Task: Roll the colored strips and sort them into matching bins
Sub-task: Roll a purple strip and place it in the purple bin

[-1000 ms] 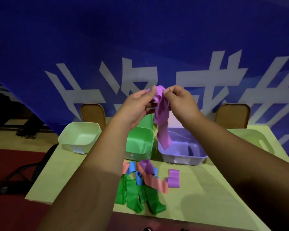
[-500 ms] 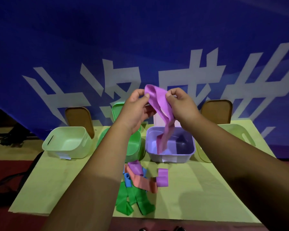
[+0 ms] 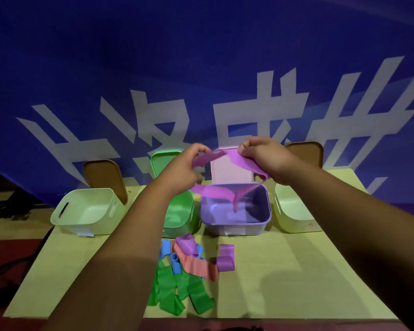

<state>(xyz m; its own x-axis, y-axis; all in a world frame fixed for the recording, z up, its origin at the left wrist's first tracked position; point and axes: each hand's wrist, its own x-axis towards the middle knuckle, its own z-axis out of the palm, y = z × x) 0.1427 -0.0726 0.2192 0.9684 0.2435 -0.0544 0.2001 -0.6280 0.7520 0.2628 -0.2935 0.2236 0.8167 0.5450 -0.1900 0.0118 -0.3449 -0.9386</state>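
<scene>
Both my hands hold one long purple strip (image 3: 239,161) in the air above the purple bin (image 3: 237,224). My left hand (image 3: 189,168) pinches one end and my right hand (image 3: 263,156) pinches the other, held apart. The strip's slack (image 3: 215,192) loops down over the bin's opening. On the table in front lies a pile of loose strips: green (image 3: 175,290), blue (image 3: 175,263), salmon (image 3: 196,266) and purple (image 3: 226,259). A green bin (image 3: 177,216) stands left of the purple one.
Pale bins stand at the far left (image 3: 84,211) and far right (image 3: 294,211) of the row. Lids lean behind the bins: brown (image 3: 105,177), green (image 3: 163,161), pinkish (image 3: 230,170) and brown (image 3: 306,151). A blue banner (image 3: 201,68) fills the background. The yellow-green table (image 3: 285,283) ends near me.
My hands have moved apart, stretching the purple strip out sideways where before they held it together and it hung straight down. The view has tilted down toward the table.
</scene>
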